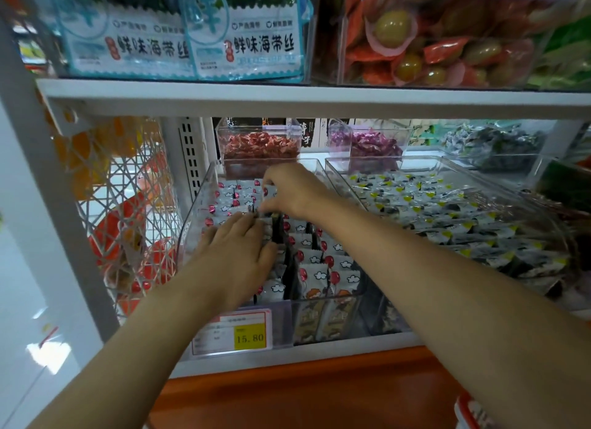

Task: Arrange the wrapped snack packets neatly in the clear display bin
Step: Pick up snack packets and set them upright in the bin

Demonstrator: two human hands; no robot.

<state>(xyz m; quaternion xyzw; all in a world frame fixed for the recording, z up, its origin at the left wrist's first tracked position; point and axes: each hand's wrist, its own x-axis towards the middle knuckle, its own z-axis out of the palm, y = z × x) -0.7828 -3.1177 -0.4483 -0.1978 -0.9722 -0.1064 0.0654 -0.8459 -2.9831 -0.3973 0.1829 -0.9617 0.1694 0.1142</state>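
Observation:
A clear display bin [195, 211] stands on the lower shelf, filled with white snack packets [323, 272] printed with red balloons and clouds. The packets stand in rows on edge. My left hand [238, 252] lies over the packets in the left half of the bin, fingers straight and pressing on them. My right hand [292, 190] reaches further back in the bin, fingers curled, pinching one of the packets [270, 193] near the middle. Packets under both hands are hidden.
A second clear bin [425, 164] with yellow-marked packets sits to the right. Smaller bins of red [260, 148] and purple [374, 147] candies stand behind. A price tag [233, 332] reading 15.80 hangs at the front. The upper shelf board [303, 99] is close overhead. A wire rack [128, 204] is left.

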